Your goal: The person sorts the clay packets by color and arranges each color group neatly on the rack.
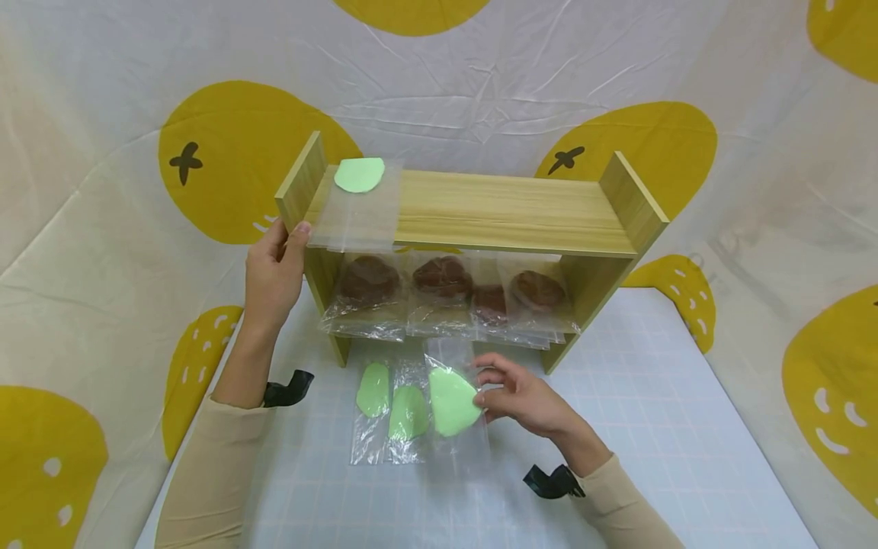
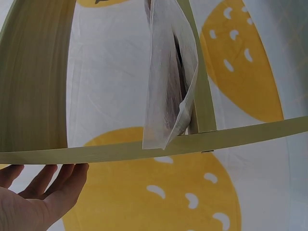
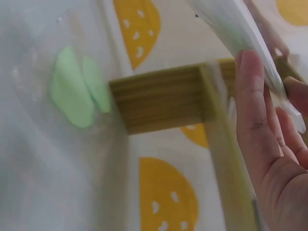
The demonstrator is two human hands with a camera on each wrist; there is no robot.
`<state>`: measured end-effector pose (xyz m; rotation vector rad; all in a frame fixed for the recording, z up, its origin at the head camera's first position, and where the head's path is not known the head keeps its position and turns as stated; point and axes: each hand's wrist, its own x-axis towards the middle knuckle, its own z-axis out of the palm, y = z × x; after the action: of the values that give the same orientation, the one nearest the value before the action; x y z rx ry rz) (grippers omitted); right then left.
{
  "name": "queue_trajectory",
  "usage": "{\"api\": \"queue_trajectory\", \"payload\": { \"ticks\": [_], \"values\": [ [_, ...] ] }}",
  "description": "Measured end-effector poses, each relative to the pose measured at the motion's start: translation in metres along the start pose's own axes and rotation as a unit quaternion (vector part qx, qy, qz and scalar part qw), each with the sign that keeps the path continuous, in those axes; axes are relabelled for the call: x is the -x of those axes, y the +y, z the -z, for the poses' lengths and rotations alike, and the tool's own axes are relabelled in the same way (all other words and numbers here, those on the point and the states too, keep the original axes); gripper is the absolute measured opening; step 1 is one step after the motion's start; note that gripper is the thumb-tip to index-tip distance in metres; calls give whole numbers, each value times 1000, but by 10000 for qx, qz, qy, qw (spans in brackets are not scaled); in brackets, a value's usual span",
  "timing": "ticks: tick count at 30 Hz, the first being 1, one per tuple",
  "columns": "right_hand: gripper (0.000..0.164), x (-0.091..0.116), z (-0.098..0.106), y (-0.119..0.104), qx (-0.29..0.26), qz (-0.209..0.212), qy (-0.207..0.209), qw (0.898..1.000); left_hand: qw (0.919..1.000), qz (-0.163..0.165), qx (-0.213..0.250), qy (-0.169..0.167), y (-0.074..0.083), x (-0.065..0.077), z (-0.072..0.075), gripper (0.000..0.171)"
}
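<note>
My right hand [image 1: 517, 396] pinches the edge of a clear plastic bag [image 1: 456, 450] with a pale green flat piece [image 1: 453, 402] in it, held up over the table. In the right wrist view this bag [image 3: 248, 36] is seen edge-on between thumb and fingers. Two narrower bags with green pieces [image 1: 373, 390] [image 1: 408, 412] lie to its left on the table. My left hand [image 1: 274, 274] touches the left side panel of a small wooden shelf [image 1: 507, 210] with its fingertips. Another bagged green piece [image 1: 360, 175] lies on the top board's left end, its bag overhanging the front.
On the lower board, several clear bags with dark reddish-brown pieces [image 1: 442, 276] stand in a row, their edges sticking out in front. The shelf stands on a pale checked table [image 1: 658, 427]. A white cloth with yellow figures [image 1: 446, 91] hangs behind and at the sides.
</note>
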<state>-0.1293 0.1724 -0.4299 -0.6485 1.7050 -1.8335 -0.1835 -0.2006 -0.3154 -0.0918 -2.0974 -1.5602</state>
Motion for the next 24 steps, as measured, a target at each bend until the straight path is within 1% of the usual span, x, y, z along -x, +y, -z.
{"api": "queue_trajectory", "payload": {
  "ticks": [8,13,16,19,24],
  "values": [
    [39,-1,3,-42,110,714,-86,9974,10000,26,-2,-21,0,0,0,42],
    [40,-5,7,-70,160,1231,-185,9921,10000,36,-17,-59,1,0,0,42],
    [41,-9,8,-89,320,1480,-122,9884,10000,45,-25,-66,1,0,1,42],
    [43,-13,8,-110,522,1672,52,9845,9999,91,-38,-67,1,1,1,42],
    [48,-20,6,-143,652,2000,199,9774,9998,145,-78,-75,2,1,1,44]
  ]
}}
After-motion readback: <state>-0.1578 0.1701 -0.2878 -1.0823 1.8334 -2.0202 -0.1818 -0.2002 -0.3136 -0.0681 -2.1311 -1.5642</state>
